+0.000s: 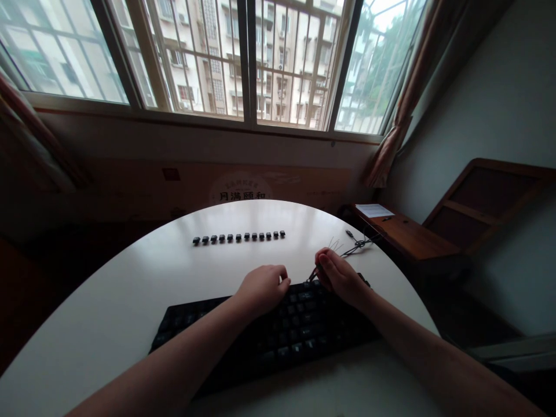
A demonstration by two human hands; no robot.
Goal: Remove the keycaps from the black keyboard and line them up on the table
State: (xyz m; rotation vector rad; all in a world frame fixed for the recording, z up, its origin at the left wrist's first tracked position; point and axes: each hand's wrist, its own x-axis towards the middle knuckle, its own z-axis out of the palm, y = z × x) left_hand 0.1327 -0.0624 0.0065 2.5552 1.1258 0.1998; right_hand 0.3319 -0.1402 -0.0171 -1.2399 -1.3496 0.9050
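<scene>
A black keyboard [299,324] lies at a slant on the white round table [108,289], partly hidden by my forearms. My left hand [264,286] rests over its back edge, with fingers curled in and thumb close to the index finger. Whatever those fingers may hold is hidden. At the keyboard's back right, my right hand [336,269] is closed around what looks like a wire keycap puller [334,244], whose thin wires stick up above the fist. The keyboard's cable [313,272] passes just by this hand. Beyond both hands, several small black keycaps [238,237] stand in a straight row.
A bundled cable with its plug [349,234] lies near the table's right edge. To the right stands a low wooden bench [417,237] bearing a white paper sheet [374,210]. Barred windows [286,69] and curtains [391,145] are behind the table.
</scene>
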